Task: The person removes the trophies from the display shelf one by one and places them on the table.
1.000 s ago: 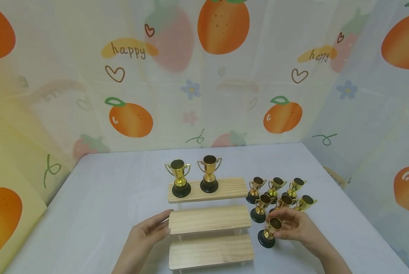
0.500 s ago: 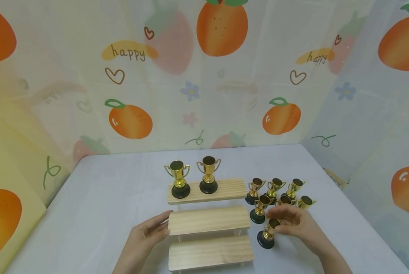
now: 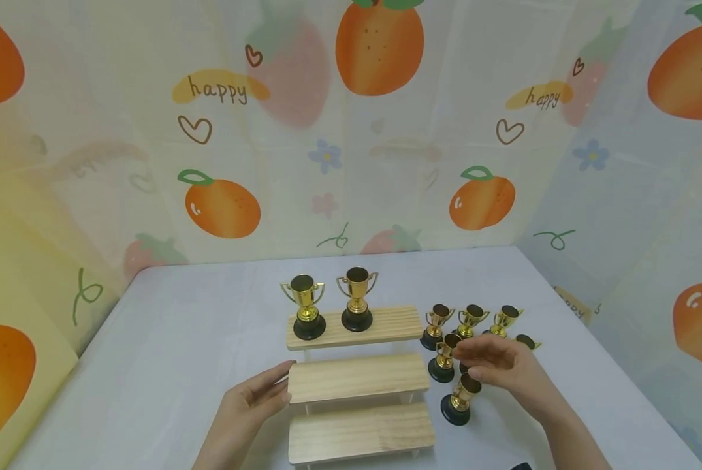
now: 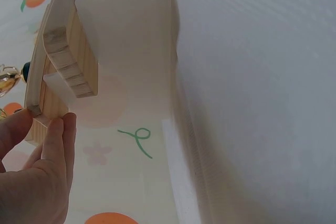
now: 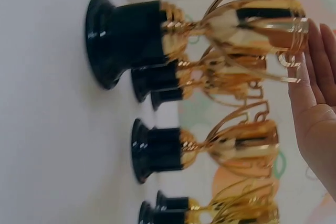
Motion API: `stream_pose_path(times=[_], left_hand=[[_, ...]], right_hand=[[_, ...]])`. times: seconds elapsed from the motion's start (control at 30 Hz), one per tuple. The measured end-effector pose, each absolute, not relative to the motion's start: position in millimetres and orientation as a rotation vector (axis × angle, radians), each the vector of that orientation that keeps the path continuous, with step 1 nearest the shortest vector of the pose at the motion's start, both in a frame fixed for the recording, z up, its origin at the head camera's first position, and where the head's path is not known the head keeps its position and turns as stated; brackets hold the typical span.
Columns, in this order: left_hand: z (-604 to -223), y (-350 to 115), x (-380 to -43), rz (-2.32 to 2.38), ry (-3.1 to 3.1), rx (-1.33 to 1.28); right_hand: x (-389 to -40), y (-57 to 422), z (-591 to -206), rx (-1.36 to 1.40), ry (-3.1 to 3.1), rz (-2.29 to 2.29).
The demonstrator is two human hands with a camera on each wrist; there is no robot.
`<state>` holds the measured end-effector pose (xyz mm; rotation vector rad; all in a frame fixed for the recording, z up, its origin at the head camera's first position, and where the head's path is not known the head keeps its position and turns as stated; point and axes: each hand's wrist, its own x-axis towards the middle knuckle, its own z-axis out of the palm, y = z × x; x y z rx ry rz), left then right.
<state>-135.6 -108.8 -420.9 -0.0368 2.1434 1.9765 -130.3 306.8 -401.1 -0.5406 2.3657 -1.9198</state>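
Observation:
My left hand (image 3: 255, 399) pinches the left end of the middle board of a three-step wooden display stand (image 3: 359, 377); the left wrist view shows thumb and fingertips on opposite faces of the board (image 4: 34, 90). Two gold trophy cups with black bases, the left one (image 3: 307, 307) and the right one (image 3: 358, 300), stand upright on the top step. My right hand (image 3: 503, 365) hovers with loosely extended fingers just above and behind the nearest trophy (image 3: 458, 406), which stands upright on the table. In the right wrist view, the hand (image 5: 317, 77) is beside the rim of a large-looking trophy (image 5: 247, 24).
Several more trophies (image 3: 443, 365) stand in rows on the white-covered table (image 3: 209, 313) right of the stand, some partly hidden behind my right hand. A fruit-print cloth (image 3: 351, 150) hangs behind the table and along its sides. A small black object (image 3: 521, 466) shows at the bottom edge.
My right hand has let go of the nearest trophy and risen slightly away from it; that trophy has stayed in place. My left hand keeps its hold on the stand.

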Motion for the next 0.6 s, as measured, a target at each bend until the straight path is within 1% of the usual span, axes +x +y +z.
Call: stream_pose_path(times=[0.17,0.47,0.6], left_hand=[[-420.4,-108.4,-135.7,1.981,2.138,-0.035],[-419.2,-109.2,-134.9,1.99,2.118,-0.023],[-419.6,-109.9,-134.2,1.99,2.112,-0.013]], right_hand=[[-133.5,297.6,-391.9,-0.528,2.37,-1.915],[-136.4,274.3,-378.7,-0.665,2.266,-2.12],[-136.9,262.6,-369.7,-0.626,2.267,-2.177]])
